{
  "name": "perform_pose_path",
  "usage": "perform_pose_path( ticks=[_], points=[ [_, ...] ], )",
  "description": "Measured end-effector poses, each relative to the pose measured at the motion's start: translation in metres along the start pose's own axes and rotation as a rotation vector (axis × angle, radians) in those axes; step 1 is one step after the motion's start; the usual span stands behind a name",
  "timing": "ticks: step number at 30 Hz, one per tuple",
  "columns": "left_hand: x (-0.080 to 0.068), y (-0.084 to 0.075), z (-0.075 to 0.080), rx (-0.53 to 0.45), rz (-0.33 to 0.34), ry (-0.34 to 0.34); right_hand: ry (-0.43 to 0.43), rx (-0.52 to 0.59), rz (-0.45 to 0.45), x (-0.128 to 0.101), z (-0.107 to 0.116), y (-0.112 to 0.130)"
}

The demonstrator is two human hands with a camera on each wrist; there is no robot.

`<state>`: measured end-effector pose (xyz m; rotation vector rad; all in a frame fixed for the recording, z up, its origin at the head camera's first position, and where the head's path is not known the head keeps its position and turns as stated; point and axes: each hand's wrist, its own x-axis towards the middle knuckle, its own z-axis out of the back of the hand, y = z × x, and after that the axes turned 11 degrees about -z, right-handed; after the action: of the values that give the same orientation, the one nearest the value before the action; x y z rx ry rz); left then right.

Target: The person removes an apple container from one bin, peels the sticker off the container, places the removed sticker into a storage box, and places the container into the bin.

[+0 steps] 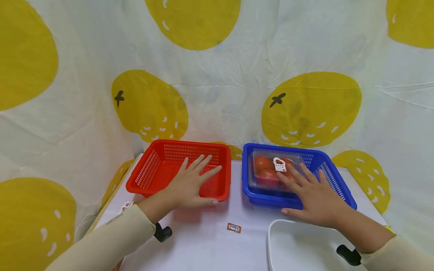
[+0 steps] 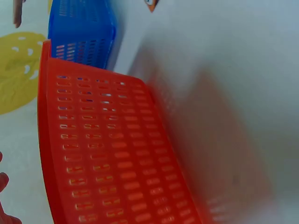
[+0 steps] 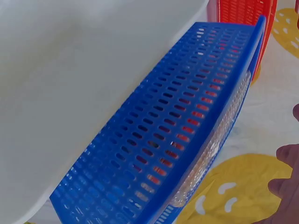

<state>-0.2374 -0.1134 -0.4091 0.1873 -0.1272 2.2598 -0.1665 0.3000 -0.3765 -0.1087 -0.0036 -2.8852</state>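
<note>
Red slotted plastic forms the rectangular basket (image 1: 162, 167) on the left of the white counter (image 1: 203, 241), and the left hand (image 1: 190, 186) lies over its near rim, fingers (image 1: 203, 169) straight and fanned apart above the basket's inside, thumb along the front edge. Just beside it on the right stands a blue slotted plastic basket (image 1: 333, 178) of the same shape. Inside that one sits a clear plastic clamshell box of red tomatoes (image 1: 266, 171) with a small white label on its lid. The right hand (image 1: 313, 199) reaches over the blue basket's near rim, its fingers (image 1: 291, 177) spread and straight, the tips resting on the box lid. A white plastic tray (image 1: 295, 244) lies in front of the blue basket, under the right wrist. A small orange-and-white sticker (image 1: 234, 227) lies on the counter between the forearms.
</note>
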Motion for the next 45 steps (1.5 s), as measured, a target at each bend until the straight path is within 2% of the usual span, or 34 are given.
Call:
perform_pose_path(
  ticks=[8,13,22,26,38,42,45],
  points=[
    [0.018,-0.004,-0.009,-0.062,0.047,-0.007,0.0,0.066,0.005,0.008,-0.004,-0.019],
    [0.028,-0.007,-0.014,-0.104,0.028,-0.042,0.01,0.085,-0.008,0.013,-0.004,-0.031],
    [0.05,-0.025,-0.024,-0.247,0.036,-0.085,-0.062,0.099,0.032,0.029,-0.007,-0.055],
    [0.062,-0.037,-0.025,-0.355,0.04,-0.125,-0.08,0.139,0.04,0.034,-0.008,-0.066],
    [0.093,-0.074,-0.027,-0.701,0.052,-0.22,0.014,0.167,-0.07,0.052,-0.003,-0.076],
    [0.1,-0.09,-0.03,-0.821,0.119,-0.246,0.047,0.216,-0.095,0.056,-0.006,-0.083],
    [0.105,-0.1,-0.035,-0.864,0.184,-0.292,0.08,0.297,-0.115,0.06,-0.012,-0.092]
  ],
)
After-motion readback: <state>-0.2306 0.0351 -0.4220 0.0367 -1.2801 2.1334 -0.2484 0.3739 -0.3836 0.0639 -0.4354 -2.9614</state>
